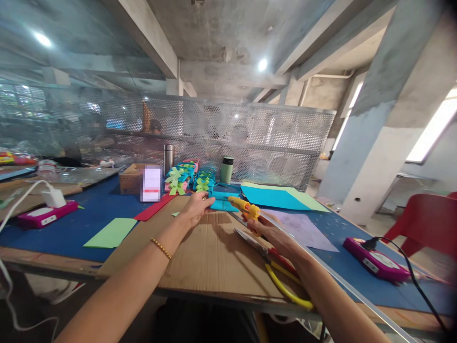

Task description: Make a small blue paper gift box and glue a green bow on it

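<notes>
My left hand (194, 209) pinches the left edge of a small blue felt piece (218, 204) above the cardboard. In my right hand (269, 229) is a yellow hot glue gun (250, 209), its nozzle pointing left at the blue felt piece; whether the tip touches it I cannot tell. A long clear glue stick (333, 267) runs back from the gun, along my right forearm. Under my right hand lie scissors (252, 240) with yellow and red handles, partly hidden by the arm.
A cardboard sheet (200, 262) covers the table's middle. Blue felt sheets (274, 197), a lilac sheet (303, 228) and a green piece (110, 232) lie around. Behind stand felt baskets (176, 178), a green tumbler (227, 170) and a phone (152, 183). A power strip (376, 259) sits right.
</notes>
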The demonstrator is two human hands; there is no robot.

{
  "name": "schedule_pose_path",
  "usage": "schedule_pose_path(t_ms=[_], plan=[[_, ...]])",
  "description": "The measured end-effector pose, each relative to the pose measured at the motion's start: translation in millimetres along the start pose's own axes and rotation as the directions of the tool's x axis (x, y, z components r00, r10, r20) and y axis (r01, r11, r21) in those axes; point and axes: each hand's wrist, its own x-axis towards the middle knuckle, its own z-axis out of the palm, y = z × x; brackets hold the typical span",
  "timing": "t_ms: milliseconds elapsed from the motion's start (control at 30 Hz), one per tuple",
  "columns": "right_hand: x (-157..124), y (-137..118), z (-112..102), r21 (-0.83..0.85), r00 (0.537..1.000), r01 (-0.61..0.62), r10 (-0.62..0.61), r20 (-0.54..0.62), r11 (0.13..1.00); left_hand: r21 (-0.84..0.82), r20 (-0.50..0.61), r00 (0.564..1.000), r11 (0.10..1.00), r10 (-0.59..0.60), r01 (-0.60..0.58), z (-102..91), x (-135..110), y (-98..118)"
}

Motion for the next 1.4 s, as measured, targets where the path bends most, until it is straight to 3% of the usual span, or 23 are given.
schedule_pose_path(t_ms=[767, 1400], plan=[[1, 16, -3, 0.078, 0.999, -0.017, 0.019, -0.028, 0.997, -0.004, -0.008, 1.000, 1.000, -0.001, 0.001, 2.1, -1, 4], [1, 7, -1, 0.057, 0.999, -0.016, 0.018, -0.033, 0.998, -0.010, 0.004, 1.000, 1.000, 0.000, 0.000, 0.6, -1, 2]])
